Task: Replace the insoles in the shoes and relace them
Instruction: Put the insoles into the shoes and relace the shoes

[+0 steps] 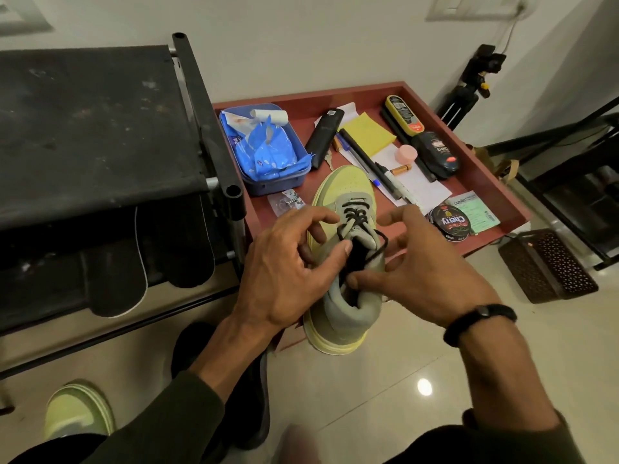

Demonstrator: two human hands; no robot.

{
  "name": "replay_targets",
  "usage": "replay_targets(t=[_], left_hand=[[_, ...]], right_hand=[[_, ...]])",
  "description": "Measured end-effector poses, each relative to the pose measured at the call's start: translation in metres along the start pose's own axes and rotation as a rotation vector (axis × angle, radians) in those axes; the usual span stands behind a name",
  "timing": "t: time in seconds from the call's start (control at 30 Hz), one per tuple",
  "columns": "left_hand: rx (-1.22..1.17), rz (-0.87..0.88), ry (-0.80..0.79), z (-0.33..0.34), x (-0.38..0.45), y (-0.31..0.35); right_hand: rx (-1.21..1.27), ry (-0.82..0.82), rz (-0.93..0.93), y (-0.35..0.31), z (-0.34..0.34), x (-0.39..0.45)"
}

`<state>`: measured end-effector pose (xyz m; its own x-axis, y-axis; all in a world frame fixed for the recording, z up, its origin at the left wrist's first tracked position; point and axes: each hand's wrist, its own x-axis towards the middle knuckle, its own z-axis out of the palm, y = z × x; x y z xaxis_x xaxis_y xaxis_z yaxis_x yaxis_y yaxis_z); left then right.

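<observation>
Pale yellow-green sneaker with grey tongue and collar [345, 209] sits toe-away on the front edge of the red-brown wooden tray [482, 169], heel hanging over the tray's near rim above the glossy cream floor tiles [402, 363]. Black round shoelace [356, 217] is crossed through the lower eyelets; loose ends loop over the tongue toward the collar.

Left hand [284, 272]: fingers curled, thumb and forefinger pinching the lace at the sneaker's left eyelet row. Right hand [422, 272]: thumb and forefinger pinching lace at the collar opening, other fingers spread above the tongue (black wristband on that wrist).

Relative to the sneaker:
- just right of toe: pens and a marker [368, 162] on white paper, yellow pad [368, 132] beyond
- right: round black Cherry polish tin [450, 224]
- far right: black polish bottles [432, 149]
- left of toe: blue plastic tub of blue wrappers [264, 149]
- further left: black fabric shoe rack [93, 122], dark insoles [114, 279] on its lower shelf
- near left, on the floor: second yellow-green sneaker [78, 410], partly cut off by a dark sleeve.
</observation>
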<state>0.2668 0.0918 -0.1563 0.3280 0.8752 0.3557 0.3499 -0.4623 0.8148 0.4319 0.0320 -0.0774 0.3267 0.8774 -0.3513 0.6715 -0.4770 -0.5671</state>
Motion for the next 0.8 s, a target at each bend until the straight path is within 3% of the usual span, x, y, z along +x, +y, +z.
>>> replay_targets(t=[0.17, 0.43, 0.57, 0.63, 0.67, 0.7, 0.8], left_hand=[[0.122, -0.023, 0.012, 0.006, -0.001, 0.003], [0.107, -0.004, -0.004, 0.006, 0.002, 0.002], [0.102, 0.005, -0.020, 0.006, 0.002, -0.001], [0.110, 0.002, -0.021, 0.006, 0.002, -0.002], [0.115, 0.000, -0.020, 0.006, 0.002, -0.002], [0.116, -0.002, -0.021, 0.006, 0.002, -0.002], [0.117, -0.017, -0.033, 0.007, 0.002, -0.003]], right_hand=[[0.091, 0.155, -0.025, 0.011, 0.007, -0.004], [-0.273, 0.407, -0.011, 0.003, 0.037, 0.014], [-0.316, 0.514, 0.041, -0.021, 0.008, 0.037], [-0.248, 0.628, 0.074, -0.003, 0.035, 0.028], [-0.148, 0.597, 0.033, 0.039, 0.071, 0.016], [-0.074, 0.568, 0.027, 0.095, 0.151, -0.002], [0.031, 0.328, 0.344, 0.256, 0.404, -0.034]])
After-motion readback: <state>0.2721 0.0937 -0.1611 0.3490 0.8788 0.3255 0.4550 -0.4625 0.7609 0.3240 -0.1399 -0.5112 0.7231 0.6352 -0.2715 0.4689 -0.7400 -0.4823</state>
